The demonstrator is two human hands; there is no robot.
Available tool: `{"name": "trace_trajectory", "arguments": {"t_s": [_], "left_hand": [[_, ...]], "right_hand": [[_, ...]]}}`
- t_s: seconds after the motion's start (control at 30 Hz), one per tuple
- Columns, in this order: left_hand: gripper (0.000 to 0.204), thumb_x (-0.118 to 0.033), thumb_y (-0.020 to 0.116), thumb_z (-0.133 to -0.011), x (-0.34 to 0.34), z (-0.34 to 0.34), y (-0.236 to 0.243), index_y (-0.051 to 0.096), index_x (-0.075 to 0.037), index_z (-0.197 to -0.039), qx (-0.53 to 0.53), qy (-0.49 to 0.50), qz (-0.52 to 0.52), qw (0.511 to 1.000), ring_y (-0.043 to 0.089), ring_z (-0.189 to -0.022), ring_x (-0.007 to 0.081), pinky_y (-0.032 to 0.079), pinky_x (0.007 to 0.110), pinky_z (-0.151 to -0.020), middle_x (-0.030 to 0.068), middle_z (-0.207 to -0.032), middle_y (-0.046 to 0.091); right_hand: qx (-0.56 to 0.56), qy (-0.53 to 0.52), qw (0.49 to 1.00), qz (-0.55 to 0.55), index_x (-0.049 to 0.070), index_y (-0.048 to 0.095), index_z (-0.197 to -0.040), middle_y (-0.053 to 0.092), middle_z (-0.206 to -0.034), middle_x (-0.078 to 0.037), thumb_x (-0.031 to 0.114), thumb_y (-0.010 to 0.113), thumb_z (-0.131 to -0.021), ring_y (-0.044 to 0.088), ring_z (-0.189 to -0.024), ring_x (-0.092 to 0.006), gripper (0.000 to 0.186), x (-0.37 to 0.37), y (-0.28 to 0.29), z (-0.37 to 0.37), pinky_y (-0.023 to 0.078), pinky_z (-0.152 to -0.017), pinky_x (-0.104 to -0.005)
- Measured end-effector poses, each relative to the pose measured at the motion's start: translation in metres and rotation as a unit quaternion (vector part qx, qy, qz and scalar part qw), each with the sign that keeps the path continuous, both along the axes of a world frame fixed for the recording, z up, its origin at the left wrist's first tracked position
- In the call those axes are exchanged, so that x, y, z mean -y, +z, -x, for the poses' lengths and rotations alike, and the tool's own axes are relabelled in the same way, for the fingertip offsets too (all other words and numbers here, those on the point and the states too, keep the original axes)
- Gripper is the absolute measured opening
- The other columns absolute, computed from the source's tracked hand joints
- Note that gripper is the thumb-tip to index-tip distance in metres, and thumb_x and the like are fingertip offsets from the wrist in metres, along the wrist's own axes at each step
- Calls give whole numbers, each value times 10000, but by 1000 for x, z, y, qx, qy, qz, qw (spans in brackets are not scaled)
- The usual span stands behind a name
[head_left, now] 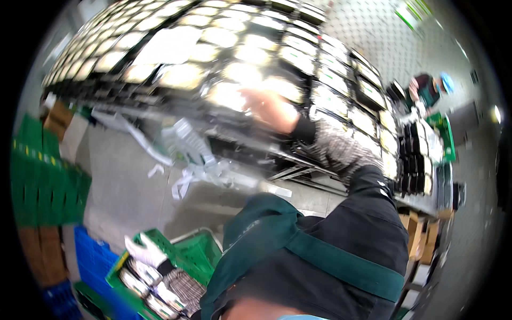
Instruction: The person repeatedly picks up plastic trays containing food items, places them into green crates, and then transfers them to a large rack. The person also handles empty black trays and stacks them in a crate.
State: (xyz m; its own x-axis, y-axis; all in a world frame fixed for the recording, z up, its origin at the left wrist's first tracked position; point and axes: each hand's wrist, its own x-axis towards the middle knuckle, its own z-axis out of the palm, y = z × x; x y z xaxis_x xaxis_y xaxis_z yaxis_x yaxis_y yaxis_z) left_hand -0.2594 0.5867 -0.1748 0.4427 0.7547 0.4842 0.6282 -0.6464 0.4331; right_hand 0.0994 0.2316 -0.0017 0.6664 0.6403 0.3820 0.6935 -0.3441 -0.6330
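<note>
My left hand [145,250], in a white glove, is over the near end of a green crate [114,274] at the lower left. Its fingers look stretched out and apart, with nothing seen in them. Packs with dark trays and pale tops [160,308] lie in the crate beside my wrist. My right arm, in a grey knitted sleeve cover, reaches forward to the table. The right hand [274,111] is over the front rows of black trays with pale, shiny tops [242,72]. Motion and glare smear its fingers, so any hold on a tray is hidden.
Stacked green crates [50,181] and a blue crate [93,248] stand at the left. Torn whitish plastic [192,154] hangs below the table edge. A person in a blue cap [429,90] stands far right near stacked black trays [416,165]. Cardboard boxes [421,234] sit lower right.
</note>
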Motion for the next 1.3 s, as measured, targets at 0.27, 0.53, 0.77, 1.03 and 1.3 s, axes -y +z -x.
{"name": "trace_trajectory", "arguments": {"t_s": [0.27, 0.53, 0.77, 1.03, 1.3], "left_hand": [[460, -162, 557, -884, 285, -500, 155, 434, 12, -1292, -65, -602, 205, 769, 576, -1062, 345, 455, 387, -907, 258, -1179, 557], [395, -392, 367, -941, 403, -812, 17, 616, -102, -1041, -205, -460, -7, 864, 566, -1008, 369, 460, 432, -848, 270, -1007, 568], [365, -349, 514, -898, 395, -730, 122, 570, -13, -1030, -185, -527, 79, 826, 633, -808, 344, 500, 424, -753, 191, -836, 644], [359, -347, 549, -886, 197, -380, 216, 511, 4, -950, 150, -198, 80, 965, 648, -725, 347, 506, 419, -658, 182, -745, 637], [321, -258, 578, -876, 155, 91, 63, 561, 35, -1003, 302, 250, 281, 876, 614, -768, 261, 486, 358, -717, 143, -886, 637]], "right_hand": [[259, -606, 691, 298, 13, 564, -1097, 601, -1030, -204, 367, 544, -878, 571, -971, -349, 416, 511, -22, -172, 444, -847, -459], [-45, -582, 776, 237, -96, 561, -996, 554, -1013, -364, 473, 335, -943, 517, -1005, -481, 615, 633, -102, -247, 403, -879, -479], [-11, -510, 851, 124, -42, 566, -815, 559, -762, -205, 280, 469, -935, 554, -742, -336, 357, 611, -47, -234, 421, -690, -425], [209, -387, 839, 320, 55, 484, -1100, 601, -980, -196, 326, 415, -984, 573, -885, -396, 302, 290, 144, -174, 450, -738, -427], [107, 245, 952, 149, 2, 511, -1094, 597, -999, -163, 219, 489, -962, 567, -887, -205, 256, -122, 21, -35, 445, -799, -315]]}}
